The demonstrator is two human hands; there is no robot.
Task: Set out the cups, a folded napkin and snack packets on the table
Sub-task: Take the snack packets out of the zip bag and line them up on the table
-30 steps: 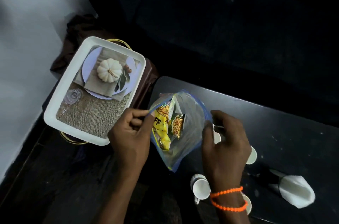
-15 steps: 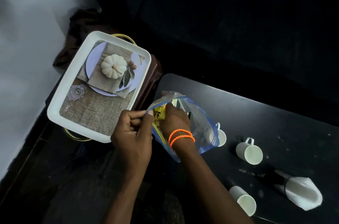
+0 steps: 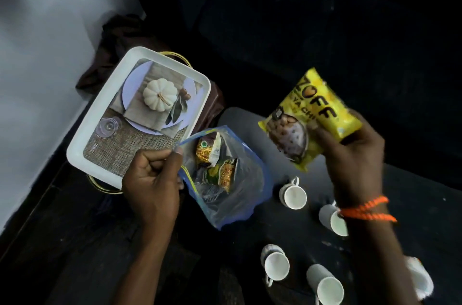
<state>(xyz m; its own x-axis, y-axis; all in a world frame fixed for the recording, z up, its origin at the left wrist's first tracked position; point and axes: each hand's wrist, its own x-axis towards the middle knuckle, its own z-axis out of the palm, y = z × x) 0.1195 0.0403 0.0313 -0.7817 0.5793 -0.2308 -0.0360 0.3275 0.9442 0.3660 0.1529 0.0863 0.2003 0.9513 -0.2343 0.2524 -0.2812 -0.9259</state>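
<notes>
My left hand [image 3: 152,179] pinches the rim of a clear zip bag [image 3: 232,194] with a blue edge, held open over the left end of the black table [image 3: 412,204]. Two small snack packets [image 3: 217,162] lie inside the bag. My right hand [image 3: 350,162] grips a yellow snack packet [image 3: 310,119] in the air above the table, right of the bag. Several white cups stand or lie on the table: one [image 3: 293,194] near the bag, one [image 3: 333,219] partly behind my right wrist, two [image 3: 276,264] [image 3: 325,284] at the front. The white folded napkin [image 3: 420,277] shows past my right forearm.
A white tray [image 3: 105,104] with a printed pumpkin picture and gold handles sits left of the table on a dark brown cloth [image 3: 120,37]. A white wall runs along the left. The background beyond the table is dark.
My right hand was inside the zip bag; it has come out holding the yellow packet and lifted it up to the right. The left hand keeps hold of the bag rim.
</notes>
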